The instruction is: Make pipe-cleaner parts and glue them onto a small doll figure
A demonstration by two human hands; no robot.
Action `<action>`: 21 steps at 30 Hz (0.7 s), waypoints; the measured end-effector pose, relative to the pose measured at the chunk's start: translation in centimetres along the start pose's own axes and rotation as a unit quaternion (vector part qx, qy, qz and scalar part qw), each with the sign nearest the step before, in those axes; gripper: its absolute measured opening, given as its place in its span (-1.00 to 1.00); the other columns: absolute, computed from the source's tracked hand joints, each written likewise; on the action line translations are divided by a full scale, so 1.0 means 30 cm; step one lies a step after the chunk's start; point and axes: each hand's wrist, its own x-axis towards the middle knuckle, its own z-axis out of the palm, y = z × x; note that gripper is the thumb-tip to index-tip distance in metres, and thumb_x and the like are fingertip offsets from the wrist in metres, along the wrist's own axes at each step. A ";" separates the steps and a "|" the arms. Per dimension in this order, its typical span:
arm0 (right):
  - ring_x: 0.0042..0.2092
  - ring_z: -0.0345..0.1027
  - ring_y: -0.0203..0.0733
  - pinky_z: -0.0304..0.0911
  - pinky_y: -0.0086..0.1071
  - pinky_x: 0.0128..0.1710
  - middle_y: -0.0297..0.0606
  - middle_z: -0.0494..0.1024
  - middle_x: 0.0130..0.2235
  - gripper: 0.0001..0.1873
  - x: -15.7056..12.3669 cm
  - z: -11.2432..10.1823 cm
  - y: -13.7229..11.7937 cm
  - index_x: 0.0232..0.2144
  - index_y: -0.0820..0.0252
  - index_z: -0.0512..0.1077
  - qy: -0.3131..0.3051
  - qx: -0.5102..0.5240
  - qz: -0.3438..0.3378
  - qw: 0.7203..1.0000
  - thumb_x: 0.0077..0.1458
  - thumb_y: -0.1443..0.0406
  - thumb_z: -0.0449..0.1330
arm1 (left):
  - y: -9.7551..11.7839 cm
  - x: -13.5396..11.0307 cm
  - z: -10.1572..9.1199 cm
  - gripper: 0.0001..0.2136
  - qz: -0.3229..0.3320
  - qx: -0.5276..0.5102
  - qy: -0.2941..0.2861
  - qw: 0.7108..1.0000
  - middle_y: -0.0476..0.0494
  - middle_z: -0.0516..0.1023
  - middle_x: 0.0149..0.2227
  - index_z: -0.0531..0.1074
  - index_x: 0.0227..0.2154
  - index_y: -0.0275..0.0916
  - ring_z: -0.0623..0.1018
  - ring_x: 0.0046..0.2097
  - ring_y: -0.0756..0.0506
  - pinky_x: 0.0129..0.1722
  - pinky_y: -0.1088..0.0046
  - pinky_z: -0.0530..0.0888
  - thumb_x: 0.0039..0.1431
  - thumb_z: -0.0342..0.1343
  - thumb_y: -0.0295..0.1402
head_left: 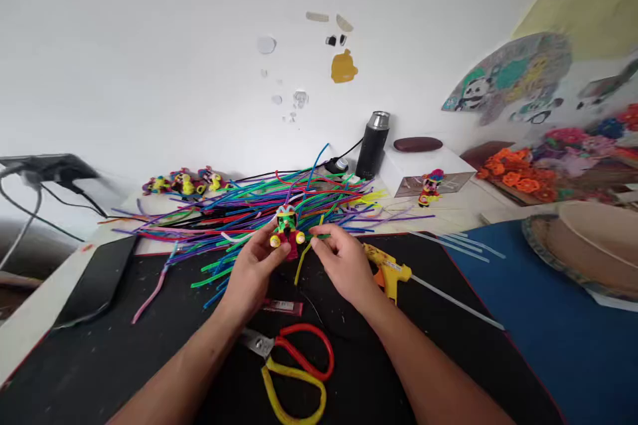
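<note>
My left hand (255, 272) is closed round a small pipe-cleaner figure (286, 229) with a green and red body and yellow ball ends, held upright above the black mat (124, 345). My right hand (343, 264) pinches a yellow pipe cleaner (302, 265) that hangs down beside the figure. Both hands sit just in front of a big loose pile of coloured pipe cleaners (259, 209).
Scissors (294, 362) with red and yellow handles lie near my forearms. A yellow glue gun (387, 270) rests right of my right hand. A phone (97, 282) lies at left, a black flask (373, 145) and finished figures (184, 182) at the back, a blue mat (538, 319) at right.
</note>
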 end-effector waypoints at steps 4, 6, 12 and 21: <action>-0.57 -0.01 -0.32 -0.08 -0.41 -0.57 -0.55 0.12 -0.59 -0.69 -0.001 -0.010 -0.020 -0.02 0.17 0.54 0.042 0.036 -0.004 0.998 0.30 0.15 0.18 | 0.000 -0.014 -0.003 -0.43 -0.011 0.011 0.000 1.000 -0.10 0.69 -0.08 0.60 0.04 -0.15 0.61 -0.13 -0.10 -0.07 0.43 0.51 -0.09 0.55 -0.25; -0.57 -0.01 -0.31 -0.07 -0.40 -0.56 -0.55 0.11 -0.59 -0.67 -0.005 -0.014 -0.033 0.01 0.16 0.54 0.048 0.043 -0.014 0.998 0.31 0.15 0.18 | 0.005 -0.021 -0.001 -0.43 -0.014 0.015 -0.003 1.000 -0.10 0.67 -0.05 0.60 0.05 -0.13 0.60 -0.09 -0.11 -0.05 0.43 0.50 -0.09 0.55 -0.25; -0.55 0.00 -0.29 -0.04 -0.37 -0.53 -0.50 0.16 -0.59 -0.63 -0.016 -0.018 -0.045 0.09 0.14 0.58 0.043 -0.025 -0.067 0.996 0.34 0.21 0.15 | 0.004 -0.021 0.002 -0.40 -0.030 0.024 -0.020 0.999 -0.08 0.67 -0.11 0.56 0.10 -0.12 0.59 -0.15 -0.06 -0.10 0.49 0.50 -0.05 0.54 -0.26; -0.58 0.14 -0.30 0.05 -0.38 -0.53 -0.38 0.50 -0.54 -0.58 -0.022 -0.016 -0.054 0.10 0.13 0.61 0.035 -0.090 -0.112 0.989 0.32 0.32 0.08 | 0.002 -0.025 0.005 -0.36 -0.033 0.038 -0.040 0.998 -0.12 0.67 -0.13 0.51 0.15 -0.15 0.61 -0.16 -0.09 -0.13 0.46 0.54 -0.03 0.52 -0.24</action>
